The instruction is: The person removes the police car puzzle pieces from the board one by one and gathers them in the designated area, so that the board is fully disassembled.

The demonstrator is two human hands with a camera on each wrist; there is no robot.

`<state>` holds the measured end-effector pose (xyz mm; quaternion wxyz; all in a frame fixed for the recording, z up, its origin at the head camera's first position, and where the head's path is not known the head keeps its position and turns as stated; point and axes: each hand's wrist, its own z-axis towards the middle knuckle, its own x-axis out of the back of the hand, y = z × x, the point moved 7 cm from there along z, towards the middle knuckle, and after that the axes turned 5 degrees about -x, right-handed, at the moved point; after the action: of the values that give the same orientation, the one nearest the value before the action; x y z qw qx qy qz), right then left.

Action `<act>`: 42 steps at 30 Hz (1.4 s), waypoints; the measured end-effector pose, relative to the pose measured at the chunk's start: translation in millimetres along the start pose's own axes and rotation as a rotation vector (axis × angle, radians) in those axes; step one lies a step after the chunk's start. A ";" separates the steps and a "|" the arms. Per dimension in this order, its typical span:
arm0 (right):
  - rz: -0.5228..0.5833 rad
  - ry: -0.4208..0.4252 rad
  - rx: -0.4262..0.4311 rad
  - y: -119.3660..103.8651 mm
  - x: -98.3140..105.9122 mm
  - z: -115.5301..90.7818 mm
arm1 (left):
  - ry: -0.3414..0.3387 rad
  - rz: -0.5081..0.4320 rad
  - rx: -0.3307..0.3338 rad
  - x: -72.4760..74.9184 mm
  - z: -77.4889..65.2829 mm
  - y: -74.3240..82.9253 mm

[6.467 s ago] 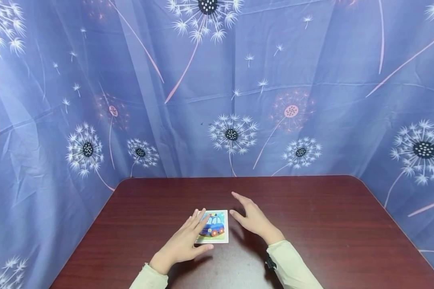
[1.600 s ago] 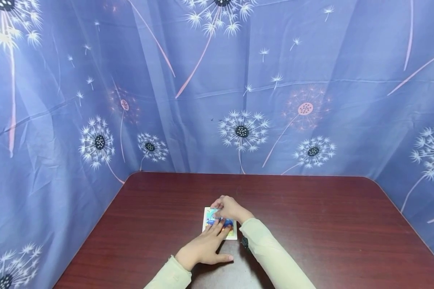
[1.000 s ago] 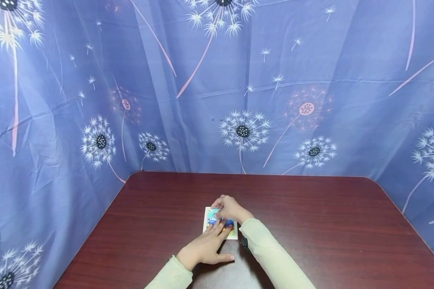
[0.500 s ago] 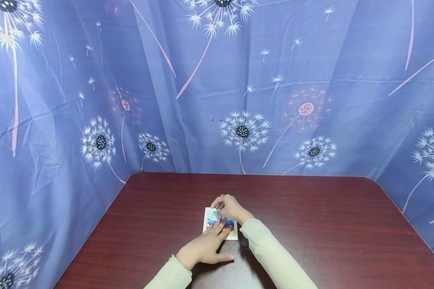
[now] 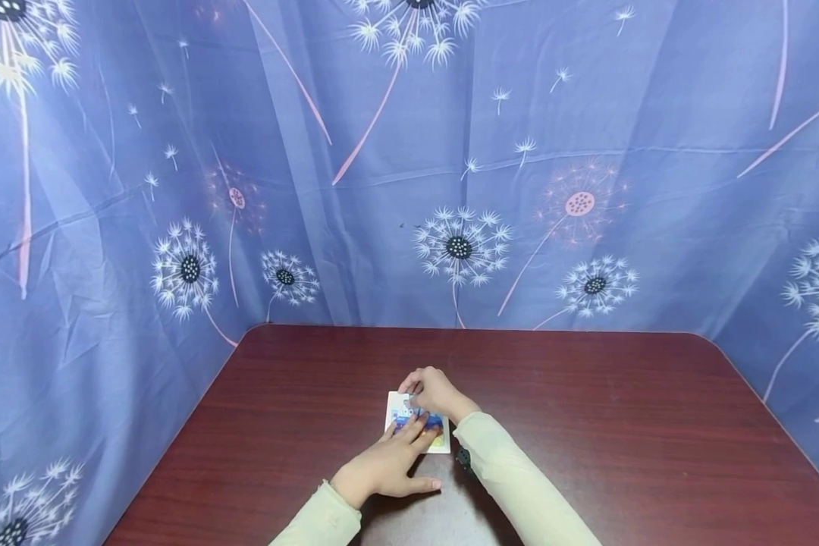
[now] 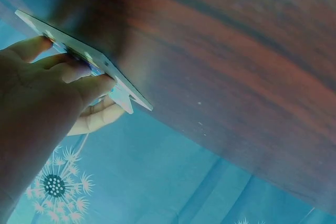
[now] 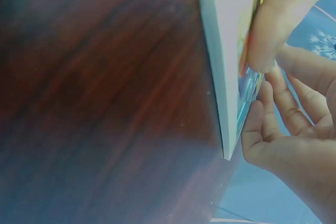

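A small square picture puzzle [image 5: 440,446] with a white frame and a blue car picture lies flat on the table. My left hand [image 5: 385,464] rests on its near part, fingers spread and pressing down, thumb out to the right. My right hand [image 5: 438,394] reaches over the far edge and pinches a puzzle piece [image 6: 122,99]. In the left wrist view that piece is tilted up from the frame. The right wrist view shows the white frame [image 7: 223,77] side-on, with the fingertips of both hands close together. Both hands hide much of the picture.
The dark red-brown wooden table [image 5: 587,425] reaches back to a blue curtain [image 5: 355,227] with dandelion prints, which also runs along both sides. Pale sleeves [image 5: 519,478] cover both forearms.
Several seconds ago both hands were apart and the car picture showed. Since then they have come together on the puzzle. Over the last second they barely move, while the picture near the right fingers looks paler.
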<state>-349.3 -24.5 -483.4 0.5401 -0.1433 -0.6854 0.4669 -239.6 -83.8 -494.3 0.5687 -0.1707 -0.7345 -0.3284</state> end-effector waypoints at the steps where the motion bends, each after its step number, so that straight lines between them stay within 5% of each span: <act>1: -0.006 0.006 0.022 -2.6 1.5 -0.9 | 0.000 -0.008 -0.002 0.4 0.1 -0.3; 5: 0.018 0.012 0.028 -6.3 4.6 -2.0 | 0.004 -0.025 -0.011 2.3 0.6 -1.8; 12: 0.063 -0.030 -0.093 3.7 -0.2 0.5 | 0.017 -0.026 -0.016 1.4 -0.4 -2.9; 42: 0.265 -0.034 -0.034 7.1 10.7 -2.3 | 0.044 0.024 -0.023 1.6 -1.1 -1.0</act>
<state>-353.4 -12.2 -482.5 0.4597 -0.2338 -0.6773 0.5246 -239.9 -85.5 -493.0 0.5867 -0.1789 -0.7158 -0.3338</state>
